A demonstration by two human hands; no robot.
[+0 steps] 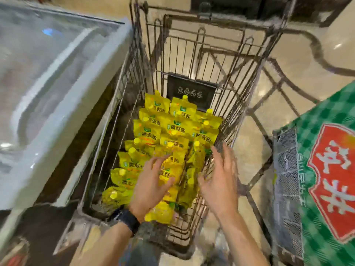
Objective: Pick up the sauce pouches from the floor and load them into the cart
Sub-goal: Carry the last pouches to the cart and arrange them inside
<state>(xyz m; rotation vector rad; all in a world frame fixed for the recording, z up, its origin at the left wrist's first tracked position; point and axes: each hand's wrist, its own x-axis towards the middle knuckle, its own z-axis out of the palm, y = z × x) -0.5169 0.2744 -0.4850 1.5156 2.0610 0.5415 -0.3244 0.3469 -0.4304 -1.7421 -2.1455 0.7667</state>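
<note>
A wire shopping cart [240,96] stands in front of me, its basket holding several yellow sauce pouches [172,127] with yellow caps, lying in overlapping rows. My left hand [151,181], with a dark watch on the wrist, reaches into the near end of the basket with spread fingers touching a pouch [169,166] on top of the pile. My right hand [219,179] hovers open over the cart's right rim, fingers straight and empty. The frame is blurred by motion.
A white chest freezer [57,104] with a glass lid stands close on the cart's left. A green checked sack [326,169] with a red label lies on the right. Glossy beige floor [299,60] lies beyond and right of the cart.
</note>
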